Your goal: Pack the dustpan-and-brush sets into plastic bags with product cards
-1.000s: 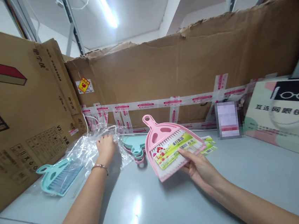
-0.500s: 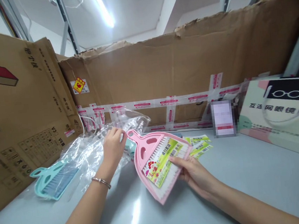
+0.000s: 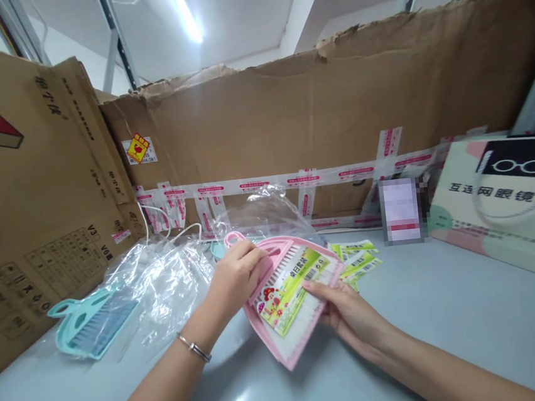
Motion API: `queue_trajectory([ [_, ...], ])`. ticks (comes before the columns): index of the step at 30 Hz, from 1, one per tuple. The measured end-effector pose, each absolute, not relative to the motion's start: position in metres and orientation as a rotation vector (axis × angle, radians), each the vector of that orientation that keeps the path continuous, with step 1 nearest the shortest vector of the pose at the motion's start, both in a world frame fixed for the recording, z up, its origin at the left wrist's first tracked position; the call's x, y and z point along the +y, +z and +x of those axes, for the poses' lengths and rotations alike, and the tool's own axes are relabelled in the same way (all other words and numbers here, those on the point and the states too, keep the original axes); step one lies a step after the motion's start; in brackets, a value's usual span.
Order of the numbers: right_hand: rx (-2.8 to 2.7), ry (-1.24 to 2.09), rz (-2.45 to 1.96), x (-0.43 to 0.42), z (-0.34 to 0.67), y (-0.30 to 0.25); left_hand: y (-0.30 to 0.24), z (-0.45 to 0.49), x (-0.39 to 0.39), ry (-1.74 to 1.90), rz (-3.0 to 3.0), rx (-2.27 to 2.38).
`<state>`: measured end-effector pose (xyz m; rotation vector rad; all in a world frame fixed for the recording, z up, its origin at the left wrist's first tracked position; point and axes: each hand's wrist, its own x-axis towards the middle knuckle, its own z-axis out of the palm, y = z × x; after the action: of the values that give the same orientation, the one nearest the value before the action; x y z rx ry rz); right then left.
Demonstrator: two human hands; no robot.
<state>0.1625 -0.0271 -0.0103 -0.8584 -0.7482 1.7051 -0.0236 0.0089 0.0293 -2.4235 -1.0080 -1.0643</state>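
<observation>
A pink dustpan (image 3: 254, 315) is tilted up above the table, with a pink brush (image 3: 291, 352) with white bristles nested in it. A green and white label card (image 3: 288, 293) with mushroom pictures lies over the bristles. My right hand (image 3: 349, 312) grips the set at its lower right side, thumb on the card and fingers behind. My left hand (image 3: 241, 272) is closed over the upper part near the handle; its fingertips are partly hidden. Behind it, a turquoise piece (image 3: 217, 249) shows in part.
A turquoise dustpan and brush (image 3: 88, 325) lies at the left beside crumpled clear plastic bags (image 3: 176, 291). Several label cards (image 3: 361, 259) rest on the grey table (image 3: 429, 311). Large cardboard boxes (image 3: 241, 127) stand behind and left; a paper bag (image 3: 505, 215) stands right.
My left hand has come right and down from the plastic bag onto the upper part of the pink set. The bag by the handle has shifted. My right hand keeps its grip.
</observation>
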Motion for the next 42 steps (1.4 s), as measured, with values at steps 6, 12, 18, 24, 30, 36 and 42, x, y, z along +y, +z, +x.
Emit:
queue_trajectory([
  [6,-0.606,1.623,-0.781,-0.020,0.166,-0.010,0.034,-0.025,0.004,-1.031,-2.462,-0.992],
  [12,-0.679,1.660,-0.807,-0.024,0.162,-0.009,0.025,0.002,-0.009,-0.871,-2.414,-0.820],
  [18,-0.601,1.598,-0.808,-0.020,0.165,-0.009,0.028,-0.005,-0.008,-1.038,-2.381,-0.924],
  [24,-0.673,1.657,-0.804,-0.027,0.161,-0.007,0.025,-0.001,-0.009,-1.134,-2.369,-1.046],
  [30,-0.669,1.727,-0.808,-0.029,0.160,-0.008,0.022,0.001,-0.010,-1.159,-2.348,-1.054],
  [36,-0.551,1.709,-0.782,-0.024,0.160,-0.008,0.020,0.005,-0.015,-0.790,-2.473,-0.818],
  [42,-0.445,1.611,-0.763,-0.016,0.168,-0.005,0.028,-0.004,-0.011,-1.279,-2.384,-0.963],
])
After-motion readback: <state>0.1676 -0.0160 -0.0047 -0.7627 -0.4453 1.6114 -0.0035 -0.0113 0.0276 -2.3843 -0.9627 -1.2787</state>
